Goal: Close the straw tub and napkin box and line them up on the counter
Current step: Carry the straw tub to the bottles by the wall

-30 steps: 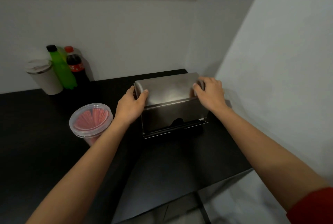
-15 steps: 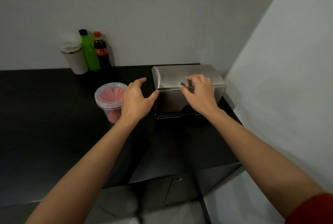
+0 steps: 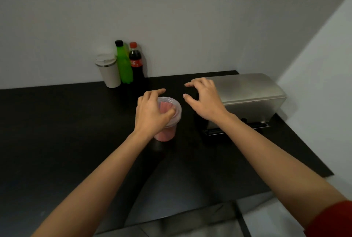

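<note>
Left hand on top of straw tub, fingers wrapped round lid. Tub stands on black counter, near shut napkin box. Right hand empty, fingers spread.

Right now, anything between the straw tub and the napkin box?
Head view: only bare black counter between straw tub and napkin box; the right hand hovers open above that gap.

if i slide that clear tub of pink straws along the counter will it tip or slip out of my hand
The straw tub looks taller than wide and narrows toward its base, so a push near the lid could tip it. Its clear plastic wall looks smooth, possibly slippery. Straws probably weigh little, so it should move easily. The left hand rests over its lid.
</note>
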The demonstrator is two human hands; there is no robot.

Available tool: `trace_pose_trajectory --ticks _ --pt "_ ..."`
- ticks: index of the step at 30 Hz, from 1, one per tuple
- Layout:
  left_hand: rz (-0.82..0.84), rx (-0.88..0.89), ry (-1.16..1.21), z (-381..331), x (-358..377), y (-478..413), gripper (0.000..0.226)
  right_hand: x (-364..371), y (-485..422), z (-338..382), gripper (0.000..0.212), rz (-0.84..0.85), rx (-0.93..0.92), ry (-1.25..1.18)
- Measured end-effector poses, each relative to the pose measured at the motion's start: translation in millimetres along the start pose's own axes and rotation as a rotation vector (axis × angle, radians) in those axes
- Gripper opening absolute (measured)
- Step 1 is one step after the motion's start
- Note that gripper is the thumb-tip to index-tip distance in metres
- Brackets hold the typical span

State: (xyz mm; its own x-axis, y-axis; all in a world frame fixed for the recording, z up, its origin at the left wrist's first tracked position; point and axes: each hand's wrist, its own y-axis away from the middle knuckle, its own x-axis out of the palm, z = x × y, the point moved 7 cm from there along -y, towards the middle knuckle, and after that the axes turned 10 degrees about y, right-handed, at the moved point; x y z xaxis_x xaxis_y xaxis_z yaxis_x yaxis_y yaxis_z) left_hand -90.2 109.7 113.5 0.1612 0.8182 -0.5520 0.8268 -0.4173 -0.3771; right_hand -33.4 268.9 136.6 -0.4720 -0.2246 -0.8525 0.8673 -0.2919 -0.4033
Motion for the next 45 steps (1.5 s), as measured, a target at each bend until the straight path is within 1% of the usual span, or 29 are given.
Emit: trace_pose_trajectory --ticks 2,4,6,8,10,13,17,24,28,30,34,37,39,41,45 --pt "0.067 0.013 -0.008 13.0 -3.4 -1.8 0.073 18.3 -3.7 9.1 0.042 0.068 0.01 -0.064" --pt "0.158 0.008 0.004 26.6 -2.4 -2.2 0.086 40.2 -2.6 13.9 0.046 0.189 0.032 -0.142" --pt "0.254 -0.038 0.074 41.6 0.7 -2.9 0.101 59.7 1.7 12.9 0.053 0.29 0.091 -0.215" --pt "0.327 -0.101 0.167 55.3 4.2 -2.7 0.115 74.1 6.7 8.5 0.058 0.357 0.168 -0.277" --pt "0.369 -0.119 0.209 65.1 7.7 -2.4 0.122 82.6 10.1 5.4 0.06 0.388 0.205 -0.293" --pt "0.41 -0.118 0.228 73.2 14.7 -3.2 0.125 89.3 14.4 1.4 0.063 0.413 0.235 -0.326" --pt "0.428 -0.148 0.284 79.2 23.3 -5.0 0.131 95.6 20.0 -2.5 0.056 0.424 0.293 -0.426" --pt "0.371 -0.156 0.306 84.5 25.0 -15.3 0.129 102.4 7.6 -7.2 0.048 0.355 0.278 -0.455" --pt "0.357 -0.157 0.307 88.0 28.0 -27.0 0.128 111.5 -4.2 -13.7 0.045 0.316 0.317 -0.466" --pt "0.336 -0.159 0.311 90.9 29.9 -35.2 0.126 118.2 -11.0 -18.9 0.042 0.283 0.367 -0.476" --pt "0.272 -0.175 0.337 99.1 34.8 -56.8 0.12 133.1 -23.5 -31.2 0.039 0.19 0.526 -0.554" --pt "0.247 -0.158 0.345 102.3 39.4 -73.5 0.11 149.0 -34.6 -37.4 0.051 0.174 0.645 -0.652" --pt "0.236 -0.124 0.351 102.7 41.9 -83.5 0.102 156.8 -42.9 -40.7 0.054 0.165 0.706 -0.69" --pt "0.22 -0.11 0.359 106.4 43.7 -92.4 0.098 162.1 -51.3 -43.0 0.055 0.15 0.741 -0.703" --pt "0.205 -0.133 0.386 117.2 48.7 -109.2 0.099 169.4 -68.4 -43.5 0.055 0.114 0.735 -0.709"
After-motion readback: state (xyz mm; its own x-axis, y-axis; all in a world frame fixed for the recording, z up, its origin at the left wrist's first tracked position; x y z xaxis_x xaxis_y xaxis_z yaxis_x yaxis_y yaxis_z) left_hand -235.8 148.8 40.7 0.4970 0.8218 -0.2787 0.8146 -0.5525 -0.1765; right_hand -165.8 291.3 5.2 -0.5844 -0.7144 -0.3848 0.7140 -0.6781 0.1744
